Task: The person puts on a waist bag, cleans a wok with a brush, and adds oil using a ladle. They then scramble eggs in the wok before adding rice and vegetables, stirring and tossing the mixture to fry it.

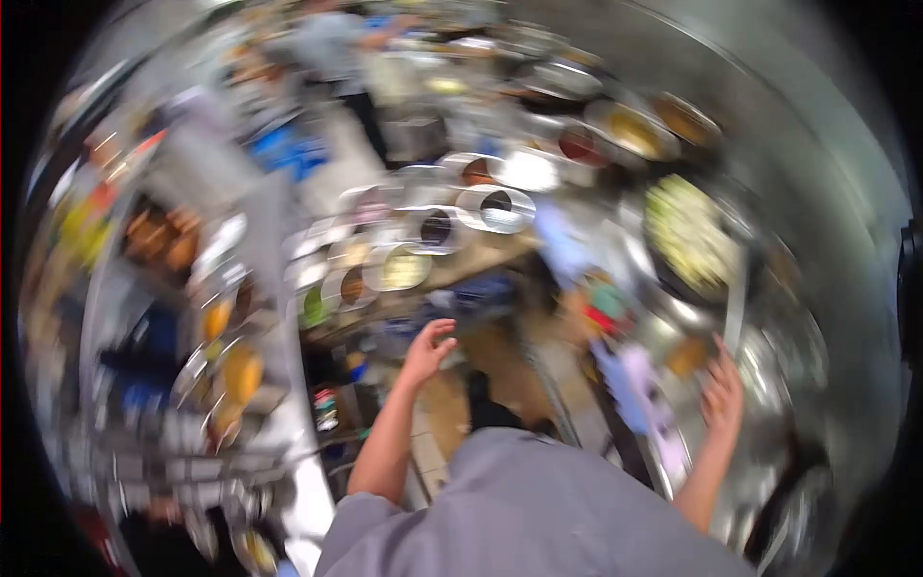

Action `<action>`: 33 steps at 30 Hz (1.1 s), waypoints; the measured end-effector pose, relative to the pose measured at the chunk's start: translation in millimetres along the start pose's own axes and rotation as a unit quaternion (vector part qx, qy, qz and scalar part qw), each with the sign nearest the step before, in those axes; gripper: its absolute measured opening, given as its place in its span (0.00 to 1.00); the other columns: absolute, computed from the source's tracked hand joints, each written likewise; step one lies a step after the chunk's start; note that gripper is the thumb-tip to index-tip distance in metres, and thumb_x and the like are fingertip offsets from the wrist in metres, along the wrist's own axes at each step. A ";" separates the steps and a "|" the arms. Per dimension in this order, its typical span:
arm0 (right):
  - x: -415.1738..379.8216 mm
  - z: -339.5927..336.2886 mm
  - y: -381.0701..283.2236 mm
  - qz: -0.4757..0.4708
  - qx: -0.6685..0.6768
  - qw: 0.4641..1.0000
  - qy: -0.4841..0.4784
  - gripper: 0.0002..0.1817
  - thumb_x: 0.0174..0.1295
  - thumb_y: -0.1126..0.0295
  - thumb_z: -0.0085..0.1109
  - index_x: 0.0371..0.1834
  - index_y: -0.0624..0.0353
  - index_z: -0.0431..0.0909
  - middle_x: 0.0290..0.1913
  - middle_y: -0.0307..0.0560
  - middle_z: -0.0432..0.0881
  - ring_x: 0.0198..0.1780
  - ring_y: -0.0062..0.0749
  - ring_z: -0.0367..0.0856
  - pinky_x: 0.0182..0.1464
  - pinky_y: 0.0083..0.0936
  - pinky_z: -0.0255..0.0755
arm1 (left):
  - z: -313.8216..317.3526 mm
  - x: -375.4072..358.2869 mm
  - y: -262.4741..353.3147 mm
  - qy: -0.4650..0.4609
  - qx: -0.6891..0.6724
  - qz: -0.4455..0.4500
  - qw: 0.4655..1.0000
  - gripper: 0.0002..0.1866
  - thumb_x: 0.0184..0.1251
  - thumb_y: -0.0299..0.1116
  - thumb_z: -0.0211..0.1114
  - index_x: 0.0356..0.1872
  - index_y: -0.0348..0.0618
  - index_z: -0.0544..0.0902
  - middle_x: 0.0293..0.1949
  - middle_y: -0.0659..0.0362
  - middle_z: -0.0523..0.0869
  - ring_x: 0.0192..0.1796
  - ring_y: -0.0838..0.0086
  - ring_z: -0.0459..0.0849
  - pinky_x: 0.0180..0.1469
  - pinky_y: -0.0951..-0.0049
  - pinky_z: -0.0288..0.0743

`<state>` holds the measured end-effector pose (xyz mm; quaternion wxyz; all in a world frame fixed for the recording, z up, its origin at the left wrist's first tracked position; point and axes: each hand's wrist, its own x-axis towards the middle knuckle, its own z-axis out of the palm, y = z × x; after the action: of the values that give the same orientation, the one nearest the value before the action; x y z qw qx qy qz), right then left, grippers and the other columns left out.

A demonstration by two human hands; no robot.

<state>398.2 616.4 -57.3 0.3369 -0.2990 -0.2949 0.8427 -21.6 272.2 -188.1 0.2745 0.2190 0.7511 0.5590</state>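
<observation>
Motion blurs much of the view. My left hand is raised in front of my body, fingers apart and slightly curled, with nothing in it. Over at the right, my right hand is closed around a long pale handle. That handle runs up to a dark wok filled with pale yellow-green food. The tool's far end cannot be made out.
Metal bowls of ingredients stand in rows on a counter ahead. More pans line the back right. Pots and orange food sit on a left counter. A person stands at the upper left.
</observation>
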 end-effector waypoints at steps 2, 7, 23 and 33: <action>26.9 -37.6 29.0 -0.059 -0.270 0.942 0.191 0.24 0.71 0.60 0.54 0.70 0.50 0.68 0.52 0.40 0.76 0.33 0.18 0.75 0.24 0.17 0.67 | -100.1 -34.4 12.6 0.126 -0.065 -0.003 0.990 0.15 0.68 0.33 0.65 0.53 0.38 0.80 0.47 0.56 0.86 0.44 0.76 0.84 0.47 0.75 0.78; 81.7 -61.3 17.5 -0.010 -0.322 0.930 0.178 0.15 0.72 0.55 0.53 0.43 0.57 0.73 0.27 0.41 0.76 0.23 0.24 0.68 0.21 0.21 0.63 | -293.5 -145.2 161.0 0.540 0.040 0.135 0.829 0.09 0.70 0.33 0.63 0.45 0.41 0.82 0.35 0.61 0.86 0.35 0.83 0.81 0.38 0.79 0.74; 79.4 1.3 6.8 -0.127 -0.292 0.936 0.152 0.13 0.73 0.57 0.50 0.38 0.55 0.69 0.20 0.36 0.68 0.16 0.21 0.61 0.15 0.20 0.53 | -586.7 -240.2 319.9 0.832 0.309 0.019 0.461 0.53 0.49 0.58 0.74 0.71 0.39 0.58 0.61 0.41 0.77 0.62 0.47 0.77 0.64 0.53 0.69; 4.9 26.1 13.8 -0.168 -0.124 0.946 0.249 0.21 0.69 0.65 0.55 0.64 0.56 0.70 0.33 0.34 0.75 0.25 0.13 0.69 0.22 0.11 0.61 | -198.3 68.2 316.3 0.197 0.178 0.381 0.886 0.27 0.67 0.34 0.69 0.64 0.38 0.72 0.51 0.56 0.84 0.52 0.75 0.82 0.56 0.73 0.73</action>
<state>371.5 604.1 -51.5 0.4965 -0.4851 -0.3492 0.6294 -196.3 261.1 148.7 -0.1567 0.4184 0.7356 0.5092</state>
